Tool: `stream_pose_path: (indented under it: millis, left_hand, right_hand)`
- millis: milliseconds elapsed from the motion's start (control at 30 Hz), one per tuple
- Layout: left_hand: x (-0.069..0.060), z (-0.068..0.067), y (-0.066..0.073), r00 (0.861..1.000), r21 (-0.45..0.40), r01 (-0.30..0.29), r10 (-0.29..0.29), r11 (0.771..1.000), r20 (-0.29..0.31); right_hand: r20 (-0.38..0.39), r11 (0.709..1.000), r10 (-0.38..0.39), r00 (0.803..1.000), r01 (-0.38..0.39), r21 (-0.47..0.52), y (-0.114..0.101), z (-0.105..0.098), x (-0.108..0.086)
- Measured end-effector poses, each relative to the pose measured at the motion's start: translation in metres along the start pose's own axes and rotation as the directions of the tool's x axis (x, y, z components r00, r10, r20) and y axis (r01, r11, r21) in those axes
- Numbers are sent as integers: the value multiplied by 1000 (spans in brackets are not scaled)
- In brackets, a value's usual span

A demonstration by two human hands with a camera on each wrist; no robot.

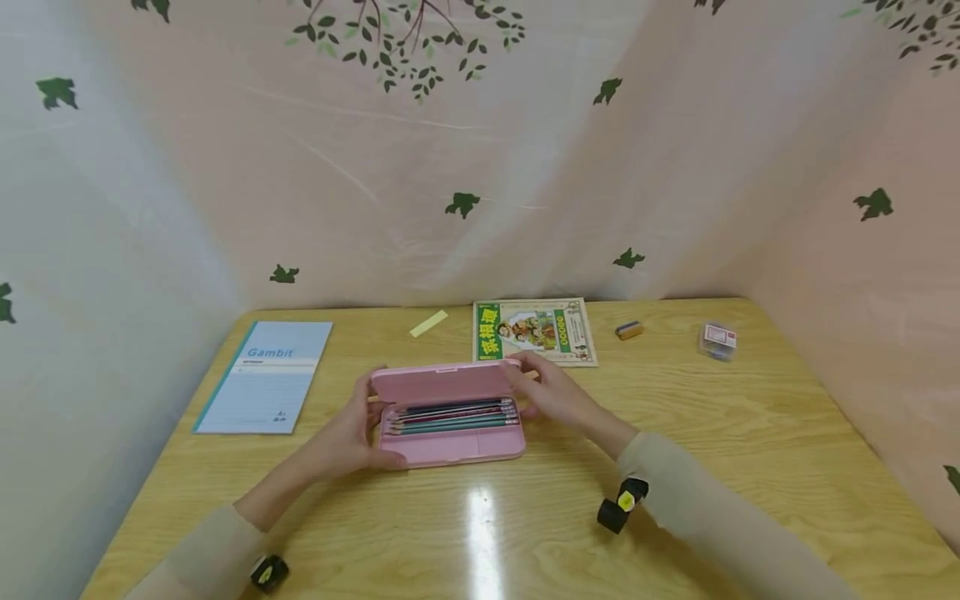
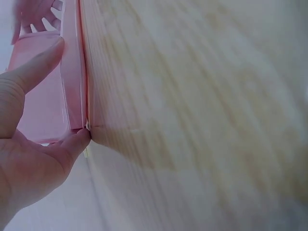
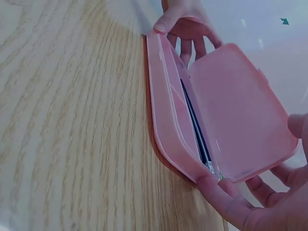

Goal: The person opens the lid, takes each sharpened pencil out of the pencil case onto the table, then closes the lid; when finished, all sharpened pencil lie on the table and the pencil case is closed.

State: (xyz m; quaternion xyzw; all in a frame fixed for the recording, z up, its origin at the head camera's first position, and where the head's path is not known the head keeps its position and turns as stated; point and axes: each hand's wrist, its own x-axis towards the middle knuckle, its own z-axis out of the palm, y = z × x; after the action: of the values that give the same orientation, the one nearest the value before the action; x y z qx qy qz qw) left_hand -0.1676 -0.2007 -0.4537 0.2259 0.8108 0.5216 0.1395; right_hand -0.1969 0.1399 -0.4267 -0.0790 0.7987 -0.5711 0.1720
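A pink pencil case point(image 1: 435, 452) lies on the table with its lid point(image 1: 442, 385) raised at the back. Several pencils point(image 1: 450, 420), dark, red-striped and green, rest side by side in its rear compartment, eraser ends to the right. My left hand point(image 1: 347, 435) grips the case's left end, thumb at the front corner. At the other end, my right hand point(image 1: 557, 393) holds the lid's right corner between thumb and fingers; in the right wrist view, another of its fingers touches the case's base. The lid's inner face point(image 3: 240, 113) is plain pink.
A light blue notebook point(image 1: 266, 379) lies at the left. Along the back are a yellow strip point(image 1: 429, 323), a green illustrated booklet point(image 1: 532, 332), an orange-and-blue eraser point(image 1: 629, 330) and a small clear box point(image 1: 717, 341) with a red-and-white label. A patterned curtain point(image 1: 375, 208) hangs behind the table.
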Motion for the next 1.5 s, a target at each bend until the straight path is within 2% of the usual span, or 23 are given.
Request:
stream_pose_path:
  millis: [167, 367, 567, 733, 933, 1000, 1200, 1500]
  left_hand:
    - [-2, 1, 1, 999, -24, -15, 14, 1000, -32]
    - [-4, 3, 0, 997, -19, -55, 54, 998, -60]
    - [-5, 4, 0, 995, 18, -77, 78, 997, -67]
    - [-6, 4, 3, 995, 38, -63, 65, 997, -71]
    - [-7, 4, 6, 995, 148, -9, 24, 989, -99]
    - [-7, 5, 7, 995, 166, 8, 9, 986, -102]
    - [-7, 6, 8, 994, 170, 35, -17, 985, -108]
    - [-6, 5, 4, 994, 134, 49, -36, 990, -100]
  right_hand:
    - [-44, 994, 50, 998, -45, 102, 3, 0, 1]
    - [-57, 988, 78, 995, -69, 141, 8, -2, 4]
    - [-62, 981, 65, 996, -52, 186, 10, -1, 2]
    - [-72, 983, 35, 997, -21, 183, 11, -1, -2]
    - [-16, 980, -36, 999, 38, 194, 17, -4, -9]
    - [19, 985, -69, 997, 65, 161, 20, -7, -11]
    - [110, 984, -177, 978, 176, 15, 30, -11, -14]
    - [207, 978, -206, 956, 211, -4, 38, -11, -15]
